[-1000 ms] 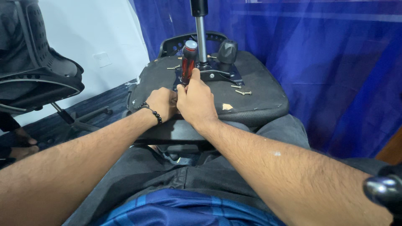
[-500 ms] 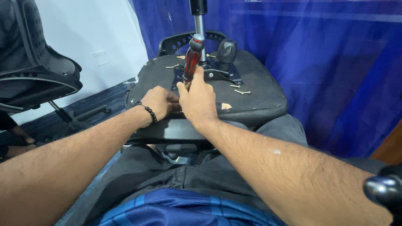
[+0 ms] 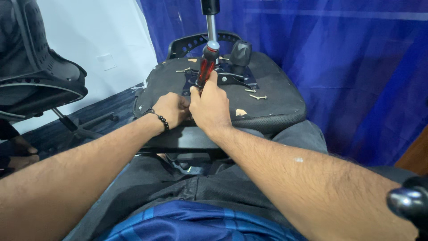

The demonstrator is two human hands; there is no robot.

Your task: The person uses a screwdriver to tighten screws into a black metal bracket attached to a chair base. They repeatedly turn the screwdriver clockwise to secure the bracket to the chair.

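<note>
An upturned black office chair seat (image 3: 276, 100) rests on my lap, its metal mechanism plate (image 3: 232, 78) and gas cylinder post (image 3: 211, 24) facing up. My right hand (image 3: 209, 105) grips a screwdriver with a red and black handle (image 3: 206, 67), held upright and tilted slightly, its tip hidden behind my fingers. My left hand (image 3: 171, 109), with a black bead bracelet at the wrist, presses against the seat just left of the right hand, fingers curled at the spot under the tool. Loose screws (image 3: 256, 96) lie on the seat to the right.
A black knob (image 3: 240, 51) stands on the mechanism near the post. Another office chair (image 3: 40, 80) stands at the left by a white wall. A blue curtain (image 3: 347, 67) hangs behind and to the right. A shiny dark object (image 3: 408, 203) sits at the lower right edge.
The screwdriver has leaned a little more to the right and both hands have shifted slightly on the seat. The view has barely moved.
</note>
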